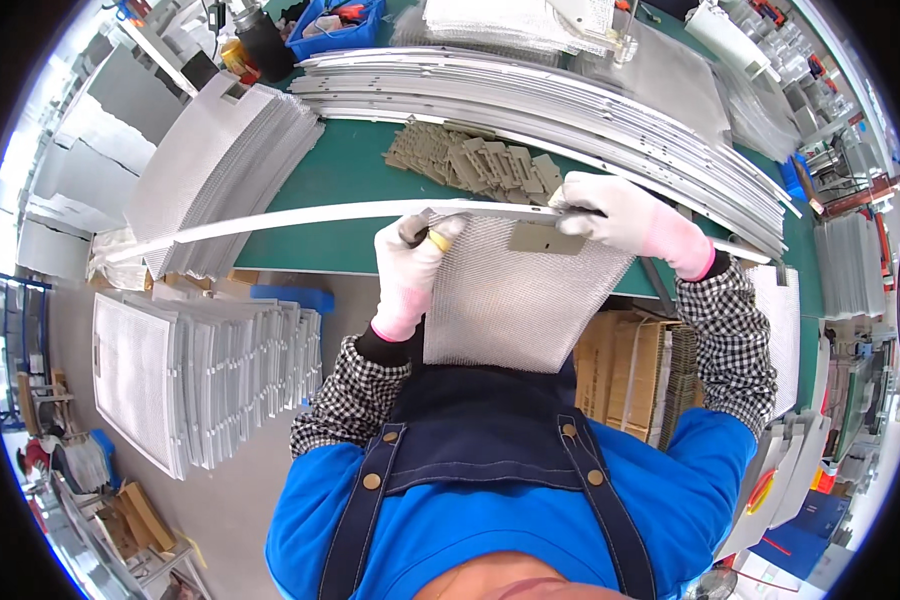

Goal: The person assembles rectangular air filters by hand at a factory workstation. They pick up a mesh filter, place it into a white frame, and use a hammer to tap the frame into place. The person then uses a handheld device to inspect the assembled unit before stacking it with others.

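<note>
A long, thin silvery metal strip runs across in front of me, its left end reaching past the table's edge stack. Below it hangs a silvery mesh panel, its top edge along the strip. A small olive-grey plate with a hole lies at the panel's upper right part. My left hand, in a white and pink glove, is closed on the strip at the panel's upper left corner. Gloved alike, my right hand pinches the strip just above the plate; its fingertips are partly hidden.
On the green table lie a heap of small olive-grey plates and a bundle of long metal strips. Mesh panels are stacked at the left. Framed mesh panels stand on the floor. A cardboard box is at my right.
</note>
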The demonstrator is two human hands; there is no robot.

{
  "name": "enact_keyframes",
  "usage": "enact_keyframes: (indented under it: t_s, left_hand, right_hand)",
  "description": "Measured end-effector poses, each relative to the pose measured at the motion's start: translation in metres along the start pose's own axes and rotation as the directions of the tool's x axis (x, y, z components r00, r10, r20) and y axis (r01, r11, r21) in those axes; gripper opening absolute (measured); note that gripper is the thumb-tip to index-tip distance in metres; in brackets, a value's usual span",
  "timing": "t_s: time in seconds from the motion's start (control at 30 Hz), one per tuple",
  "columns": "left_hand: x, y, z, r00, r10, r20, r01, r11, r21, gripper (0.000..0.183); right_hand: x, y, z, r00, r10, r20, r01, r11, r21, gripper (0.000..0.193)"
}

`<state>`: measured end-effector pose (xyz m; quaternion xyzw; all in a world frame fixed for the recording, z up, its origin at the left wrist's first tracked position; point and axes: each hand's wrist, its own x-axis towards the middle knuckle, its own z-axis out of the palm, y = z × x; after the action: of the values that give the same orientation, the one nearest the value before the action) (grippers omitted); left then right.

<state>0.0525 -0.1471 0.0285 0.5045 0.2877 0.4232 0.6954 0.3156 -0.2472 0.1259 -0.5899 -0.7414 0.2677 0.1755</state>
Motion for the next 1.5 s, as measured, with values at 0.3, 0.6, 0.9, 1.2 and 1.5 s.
enact_keyframes:
  t_s: [0.3,0.6,0.9,1.2,1.5]
  left_hand:
    - [-0.014,0.021,0.009,1.0,-0.005,0.014,0.002,0.983,0.183,0.02]
    - [-0.017,0.011,0.0,0.988,0.033,0.153,-0.053,0.99,0.129,0.022]
    - [-0.009,0.011,-0.001,0.972,-0.068,0.226,0.054,0.996,0.064,0.039]
    - [-0.001,-0.001,-0.012,0.947,-0.003,0.323,0.056,0.987,-0.154,0.037]
    - [-0.003,-0.005,-0.026,0.966,-0.016,0.256,0.094,0.951,-0.295,0.043]
  right_hand:
    - [-0.001,-0.01,0.022,0.998,0.014,-0.057,-0.011,0.999,0.047,0.023]
    - [-0.007,-0.009,0.006,0.996,-0.042,0.073,0.046,0.997,-0.061,0.022]
    - [-0.016,0.001,0.008,0.995,-0.048,0.086,0.055,0.996,-0.071,0.019]
    - [-0.027,0.008,0.025,0.998,0.031,-0.054,-0.03,0.999,0.032,0.029]
    - [-0.081,0.033,-0.019,0.936,0.348,0.044,-0.35,0.934,0.075,0.024]
